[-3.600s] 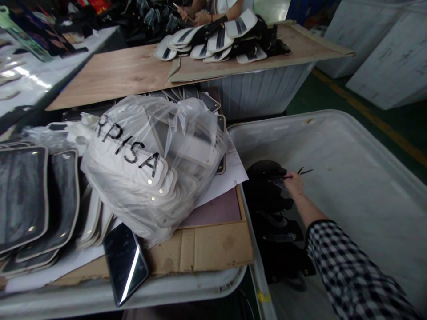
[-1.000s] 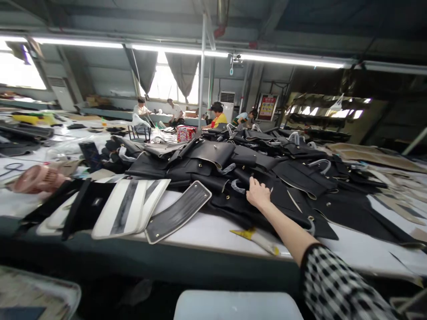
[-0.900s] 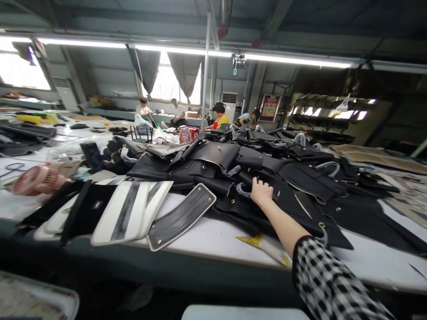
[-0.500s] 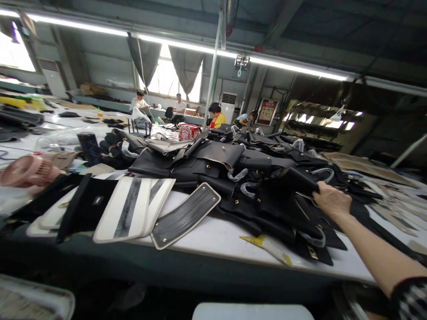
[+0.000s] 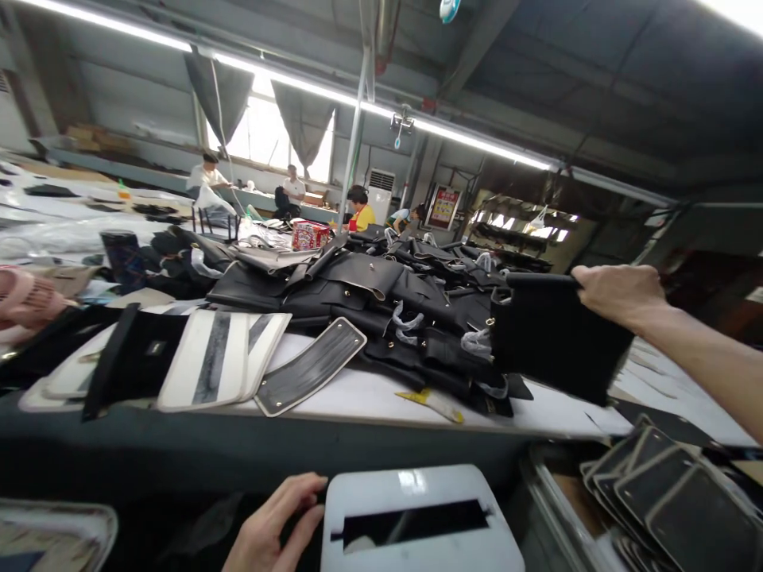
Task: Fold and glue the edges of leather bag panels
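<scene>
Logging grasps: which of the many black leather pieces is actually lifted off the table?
The black panel at right, gripped along its top edge by the right hand; the others lie heaped.

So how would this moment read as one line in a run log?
right hand: grips black bag piece, held up off the table | left hand: touching white stool | pile of black pieces: on table

**Readable text: none**

Red-and-yellow sign board (image 5: 443, 208) by the back wall carries print, too small to read. Red patterned box (image 5: 310, 235) on the table (image 5: 381, 397): markings illegible as well.
</scene>
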Demonstrator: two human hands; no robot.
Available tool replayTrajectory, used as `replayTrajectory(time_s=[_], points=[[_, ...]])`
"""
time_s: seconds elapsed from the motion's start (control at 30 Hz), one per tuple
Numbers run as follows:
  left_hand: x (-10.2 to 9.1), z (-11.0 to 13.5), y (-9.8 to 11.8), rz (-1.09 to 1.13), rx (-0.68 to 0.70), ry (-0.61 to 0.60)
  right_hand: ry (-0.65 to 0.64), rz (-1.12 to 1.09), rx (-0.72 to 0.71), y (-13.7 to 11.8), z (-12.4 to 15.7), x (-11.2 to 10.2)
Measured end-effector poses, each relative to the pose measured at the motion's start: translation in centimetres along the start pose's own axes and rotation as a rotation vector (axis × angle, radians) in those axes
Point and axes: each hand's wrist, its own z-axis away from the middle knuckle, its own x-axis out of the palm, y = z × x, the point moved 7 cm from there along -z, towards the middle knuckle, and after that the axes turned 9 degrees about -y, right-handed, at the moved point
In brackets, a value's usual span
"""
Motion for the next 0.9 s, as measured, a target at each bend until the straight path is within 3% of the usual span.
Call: replayTrajectory(time_s=[0.17, 0.27, 0.37, 0.4, 0.47, 0.57, 0.63, 0.73, 0.8, 0.9], points=[[-1.3, -4.1, 7.5, -0.036, 0.156, 0.004, 0.175, 0.078, -0.156, 0.1, 6.8, -7.8], [-3.7, -6.3, 13.6, -0.055, 0.333, 0.084, 0.287, 0.084, -0.28, -0.7, 12.0, -12.1], [-6.8, -7.2, 18.9, -0.074, 0.471, 0.152, 0.378, -0.058, -0.447, -2.2, 17.5, -15.3], [-7.8, -7.1, 20.2, -0.066, 0.491, 0.141, 0.421, -0.144, -0.52, -2.9, 19.2, -16.1], [-9.1, -6.6, 21.9, -0.019, 0.444, 0.0, 0.541, -0.306, -0.723, -4.5, 22.9, -17.4], [-10.1, -4.2, 22.4, 0.119, 0.246, -0.248, 0.718, -0.446, -1.024, -7.2, 27.8, -18.2], [-10.6, -1.7, 22.6, 0.182, 0.183, -0.315, 0.783, -0.487, -1.102, -8.9, 29.8, -18.0], [-10.3, 2.1, 22.1, 0.193, 0.124, -0.331, 0.823, -0.526, -1.135, -11.2, 31.6, -17.4], [-9.7, 4.4, 20.6, 0.261, 0.01, -0.292, 0.843, -0.554, -1.166, -12.4, 32.5, -17.0], [-7.8, 7.6, 17.8, 0.617, -0.197, -0.241, 0.885, -0.578, -1.194, -13.2, 33.3, -17.0]])
